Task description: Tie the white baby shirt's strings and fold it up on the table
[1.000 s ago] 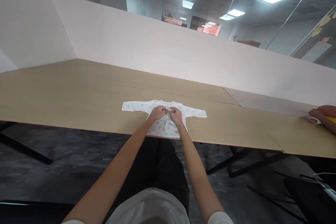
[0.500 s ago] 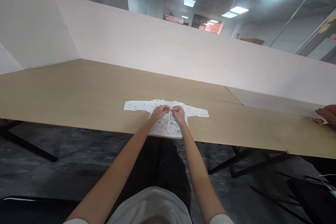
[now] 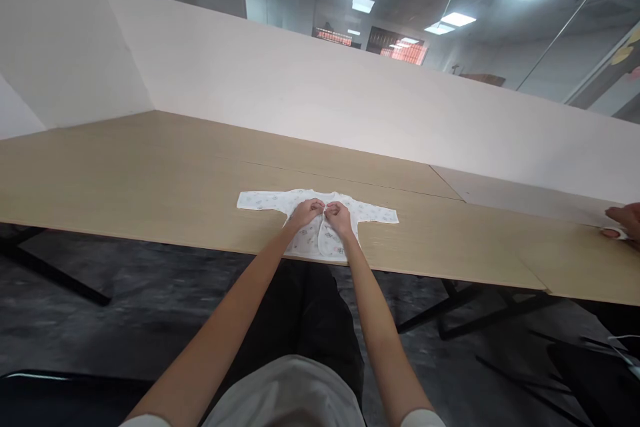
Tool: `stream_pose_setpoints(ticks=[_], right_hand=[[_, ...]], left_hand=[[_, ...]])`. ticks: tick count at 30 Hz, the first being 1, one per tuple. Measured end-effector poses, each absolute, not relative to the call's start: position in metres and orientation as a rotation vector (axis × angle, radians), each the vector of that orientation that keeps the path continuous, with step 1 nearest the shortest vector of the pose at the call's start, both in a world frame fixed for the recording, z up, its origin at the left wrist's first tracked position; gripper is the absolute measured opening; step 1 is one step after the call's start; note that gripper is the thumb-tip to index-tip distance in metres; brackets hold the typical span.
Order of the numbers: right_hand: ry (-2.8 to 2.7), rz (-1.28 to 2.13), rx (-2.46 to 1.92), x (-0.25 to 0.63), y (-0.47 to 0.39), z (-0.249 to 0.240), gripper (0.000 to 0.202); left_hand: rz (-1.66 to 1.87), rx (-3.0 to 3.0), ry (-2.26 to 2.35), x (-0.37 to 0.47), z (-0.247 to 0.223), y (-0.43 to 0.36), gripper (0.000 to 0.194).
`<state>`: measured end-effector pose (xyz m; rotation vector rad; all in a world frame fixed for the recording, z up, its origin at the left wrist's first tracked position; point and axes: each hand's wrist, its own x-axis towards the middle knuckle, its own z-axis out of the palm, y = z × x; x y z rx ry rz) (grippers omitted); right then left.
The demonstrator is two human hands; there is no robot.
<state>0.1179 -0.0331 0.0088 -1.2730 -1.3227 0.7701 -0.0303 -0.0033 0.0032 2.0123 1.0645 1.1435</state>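
A small white baby shirt (image 3: 305,245) with a fine print lies flat on the table, its sleeves spread to both sides and its hem along the front edge. My left hand (image 3: 307,212) rests on the chest of the shirt, fingers pinched on the cloth by the front opening. Just beside it, my right hand (image 3: 339,217) pinches the other side of the opening below the neckline. The two sets of fingertips almost meet. Whatever small fastening may lie between them is too small to make out.
The long wooden table (image 3: 150,173) runs along a white wall (image 3: 280,93) with a window above. At the far right another person's hand (image 3: 627,217) is near a small white and reddish object (image 3: 614,233). A black chair (image 3: 590,373) stands lower right.
My hands stay at the shirt's front opening, with only slight finger movement. The other person's hand at the far right has shifted slightly.
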Motion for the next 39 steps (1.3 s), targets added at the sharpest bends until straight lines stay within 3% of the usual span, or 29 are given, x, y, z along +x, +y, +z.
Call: stream_pose_setpoints(ticks=[10,17,29,35,39], right_hand=[[-1.346,0.740,-1.295,0.120,-0.031,0.008,0.018],[-1.315,0.741,-1.371,0.122,-0.031,0.007,0.029],[-1.577,0.411,-1.535,0.116,-0.035,0.008,0.033],[-1.650,0.453,-1.502,0.115,-0.037,0.009,0.017],[-1.790,0.463,-1.504,0.118,-0.035,0.012,0.019]], left_hand=[[1.141,2.030,1.052,-0.031,0.004,-0.005,0.023],[1.119,2.091,1.160,-0.029,0.001,-0.002,0.025],[0.934,2.350,1.538,-0.021,0.006,-0.006,0.019],[0.825,2.532,1.624,-0.013,0.016,-0.020,0.022],[0.645,2.644,1.611,-0.012,0.025,-0.030,0.021]])
